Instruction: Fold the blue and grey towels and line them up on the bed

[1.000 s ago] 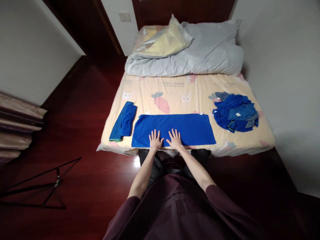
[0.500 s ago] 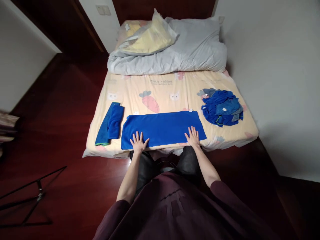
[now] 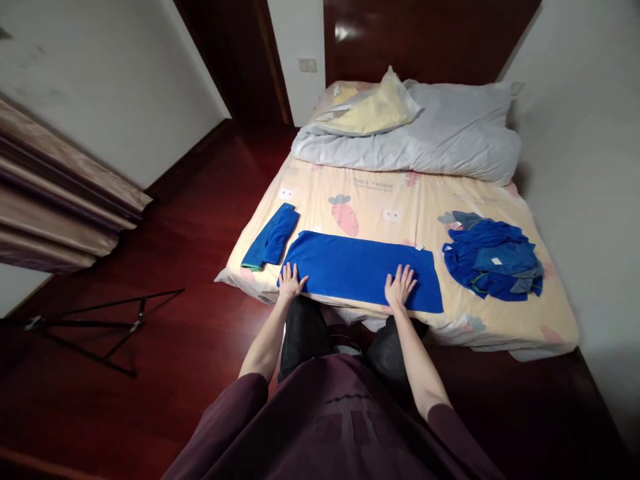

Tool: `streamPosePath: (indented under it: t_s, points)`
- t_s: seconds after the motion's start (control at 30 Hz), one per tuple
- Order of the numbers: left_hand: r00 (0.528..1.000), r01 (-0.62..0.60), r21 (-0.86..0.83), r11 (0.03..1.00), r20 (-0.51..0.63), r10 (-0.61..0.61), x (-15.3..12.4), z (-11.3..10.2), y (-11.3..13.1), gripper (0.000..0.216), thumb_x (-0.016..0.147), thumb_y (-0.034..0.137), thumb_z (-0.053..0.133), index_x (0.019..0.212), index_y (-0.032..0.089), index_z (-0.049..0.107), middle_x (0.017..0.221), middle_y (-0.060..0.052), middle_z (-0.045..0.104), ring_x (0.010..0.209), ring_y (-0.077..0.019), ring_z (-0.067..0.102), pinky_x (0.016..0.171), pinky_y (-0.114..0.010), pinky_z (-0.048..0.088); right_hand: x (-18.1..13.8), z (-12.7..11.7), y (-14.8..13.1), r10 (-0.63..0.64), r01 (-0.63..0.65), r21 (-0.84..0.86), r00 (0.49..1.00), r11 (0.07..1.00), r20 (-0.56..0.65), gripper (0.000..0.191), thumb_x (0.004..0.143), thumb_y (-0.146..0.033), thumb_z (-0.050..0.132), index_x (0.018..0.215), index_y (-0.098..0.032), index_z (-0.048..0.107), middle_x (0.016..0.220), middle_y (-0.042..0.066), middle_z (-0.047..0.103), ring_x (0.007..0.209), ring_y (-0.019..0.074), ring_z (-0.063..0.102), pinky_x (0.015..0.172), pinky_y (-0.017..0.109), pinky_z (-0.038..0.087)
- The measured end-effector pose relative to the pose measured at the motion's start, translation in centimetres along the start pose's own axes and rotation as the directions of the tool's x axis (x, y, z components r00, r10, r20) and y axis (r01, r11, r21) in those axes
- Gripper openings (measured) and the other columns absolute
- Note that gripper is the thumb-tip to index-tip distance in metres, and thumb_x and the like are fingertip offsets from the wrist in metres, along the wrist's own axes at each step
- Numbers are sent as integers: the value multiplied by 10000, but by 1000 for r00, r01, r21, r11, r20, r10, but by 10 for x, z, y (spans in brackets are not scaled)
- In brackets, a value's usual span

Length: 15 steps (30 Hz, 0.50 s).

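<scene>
I've got both palms down flat, fingers spread, holding nothing: left hand [image 3: 291, 280] on the near-left corner of the long flat blue towel [image 3: 360, 267], right hand [image 3: 400, 287] near its right end. The towel lies along the near edge of the carrot-print bed [image 3: 430, 200], between a folded blue towel [image 3: 273, 235] on the left and a heap of blue cloths [image 3: 493, 267] on the right.

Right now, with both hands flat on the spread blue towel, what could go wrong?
The spread blue towel lies along the near edge of the bed; a pull by the left hand or right hand toward the body could slide it off. The left hand sits close to the folded blue towel; a wider sweep may nudge it.
</scene>
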<state>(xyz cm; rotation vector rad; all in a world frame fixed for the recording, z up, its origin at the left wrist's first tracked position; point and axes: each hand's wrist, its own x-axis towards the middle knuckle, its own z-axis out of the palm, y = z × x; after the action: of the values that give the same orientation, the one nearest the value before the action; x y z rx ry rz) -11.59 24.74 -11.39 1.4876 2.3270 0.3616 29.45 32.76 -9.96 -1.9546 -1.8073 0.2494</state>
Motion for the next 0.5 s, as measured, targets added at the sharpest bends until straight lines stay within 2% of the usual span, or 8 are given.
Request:
streamPosePath:
  t_s: [0.1,0.2,0.27,0.37,0.43,0.5]
  points:
    - [1000,-6,49,999,13,5,-1,2,-1,871,1007,648,410,1684,123,252,1753,-218,120,1643,-362,95,1302,-596,141,-8,20,-54,-92,90,33,993,995,75,686,1062,-411,263,1684,-123,266,1776,144,98,1641,355,51,1281,678,75]
    - [1000,-12,91,996,16,11,-4,2,0,844,1017,605,426,1680,110,260,1749,-230,136,1640,-370,106,1302,-589,166,-21,39,-78,-79,65,91,984,994,161,685,1058,-409,255,1670,-105,302,1770,150,128,1643,350,54,1288,675,38]
    - [1000,-19,115,993,1,20,-4,-1,1,819,1014,598,457,1659,111,319,1735,-244,194,1628,-391,157,1295,-588,201,-27,49,-80,-69,44,142,982,989,177,673,1049,-402,275,1660,-126,340,1762,146,175,1640,364,63,1274,711,17]
    - [999,-42,138,989,-2,42,12,-16,0,673,1015,549,505,1538,124,512,1614,-265,428,1533,-423,363,1232,-575,342,-30,59,-73,-62,34,200,989,979,135,651,1033,-368,323,1651,-171,378,1751,125,227,1636,372,93,1267,734,15]
    - [998,-67,125,990,0,68,37,-35,-1,521,1043,449,475,1421,116,607,1435,-259,582,1380,-394,529,1149,-530,443,-29,64,-70,-62,42,191,993,981,102,638,1024,-341,347,1637,-178,409,1742,119,260,1633,362,130,1281,712,38]
    - [994,-103,104,989,-31,106,73,-57,-2,437,1063,331,416,1358,95,637,1302,-239,637,1230,-337,609,1092,-475,482,-28,69,-68,-64,56,144,996,988,56,616,1019,-321,362,1612,-181,456,1726,117,306,1625,344,182,1292,683,82]
